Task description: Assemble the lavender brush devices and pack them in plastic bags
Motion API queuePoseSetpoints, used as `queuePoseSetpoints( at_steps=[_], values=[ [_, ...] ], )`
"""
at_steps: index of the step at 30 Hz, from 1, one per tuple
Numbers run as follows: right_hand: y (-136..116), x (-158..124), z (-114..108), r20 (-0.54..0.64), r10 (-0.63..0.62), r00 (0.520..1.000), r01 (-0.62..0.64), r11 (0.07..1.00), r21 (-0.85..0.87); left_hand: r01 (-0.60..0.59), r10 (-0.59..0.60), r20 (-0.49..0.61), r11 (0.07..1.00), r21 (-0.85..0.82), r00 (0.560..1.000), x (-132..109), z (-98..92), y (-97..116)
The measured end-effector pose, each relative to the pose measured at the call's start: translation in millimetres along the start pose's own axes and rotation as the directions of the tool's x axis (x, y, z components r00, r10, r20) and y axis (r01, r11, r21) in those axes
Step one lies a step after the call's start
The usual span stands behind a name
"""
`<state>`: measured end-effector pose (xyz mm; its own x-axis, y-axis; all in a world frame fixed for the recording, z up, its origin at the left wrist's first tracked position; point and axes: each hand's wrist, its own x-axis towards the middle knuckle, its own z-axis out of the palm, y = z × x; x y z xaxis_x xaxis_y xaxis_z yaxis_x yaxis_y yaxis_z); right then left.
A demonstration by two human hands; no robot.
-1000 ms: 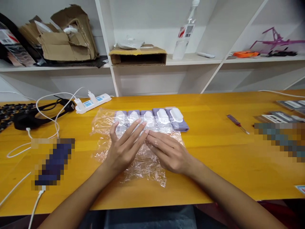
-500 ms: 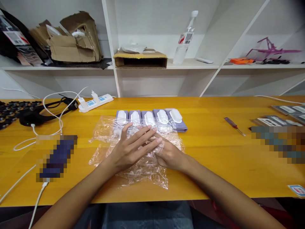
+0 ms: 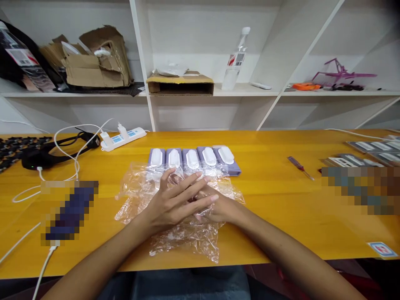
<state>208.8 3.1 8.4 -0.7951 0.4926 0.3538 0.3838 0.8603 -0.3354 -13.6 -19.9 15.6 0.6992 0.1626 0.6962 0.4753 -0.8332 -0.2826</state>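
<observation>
My left hand (image 3: pixel 176 200) lies flat with spread fingers across the back of my right hand (image 3: pixel 218 207), and both rest on a crumpled clear plastic bag (image 3: pixel 179 237). My right fingers are mostly hidden beneath my left hand. The bag's far edge overlaps the lower part of a row of several lilac cards (image 3: pixel 193 160), each bearing a white oval plastic piece. My left fingertips are close to these cards, and neither hand visibly grips anything.
The yellow wooden table (image 3: pixel 268 216) also holds a white power strip (image 3: pixel 123 138) with tangled white cables, a red-handled screwdriver (image 3: pixel 300 168), and stacked packaged cards at the right. Pixelated patches cover objects on both sides. White shelves behind hold cardboard and a plastic bottle (image 3: pixel 234 60).
My left hand has slid to the right and now crosses over my right hand. The plastic bag sits lower, showing more of the lilac cards. The view has shifted slightly.
</observation>
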Motion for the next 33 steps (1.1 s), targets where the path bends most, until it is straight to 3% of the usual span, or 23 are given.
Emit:
queuePoseSetpoints(
  at_steps=[8, 12, 17, 22, 26, 33],
  values=[
    [2.8, 10.8, -4.1, -0.079, -0.028, 0.996, 0.031, 0.999, 0.038, -0.019, 0.020, 0.037, 0.999, -0.034, 0.999, -1.1, -0.9, 2.0],
    [6.9, 10.7, -9.3, -0.104, -0.077, 0.992, 0.073, 0.996, -0.043, 0.029, -0.025, 0.117, 0.999, -0.026, 0.993, 3.4, -6.6, 2.8],
    [6.2, -1.8, -3.8, -0.167, -0.014, 0.986, 0.001, 0.997, -0.079, 0.145, -0.160, 0.219, 0.986, 0.086, 0.962, 2.3, -18.9, -15.0],
    [-5.9, -3.9, -19.2, -0.132, -0.116, 0.984, 0.102, 0.989, -0.111, 0.276, -0.321, 0.143, 0.923, 0.269, 0.936, -6.4, -31.5, -46.2],
    [-12.9, -4.2, -38.4, -0.146, -0.079, 0.986, 0.073, 0.996, -0.045, 0.300, -0.349, 0.105, 0.898, 0.323, 0.931, -12.3, -37.5, -62.9],
    [-1.1, -13.0, -39.5, -0.160, -0.047, 0.986, 0.033, 0.995, -0.094, 0.385, -0.454, 0.114, 0.845, 0.371, 0.884, -15.6, -41.5, -69.6]
  ],
)
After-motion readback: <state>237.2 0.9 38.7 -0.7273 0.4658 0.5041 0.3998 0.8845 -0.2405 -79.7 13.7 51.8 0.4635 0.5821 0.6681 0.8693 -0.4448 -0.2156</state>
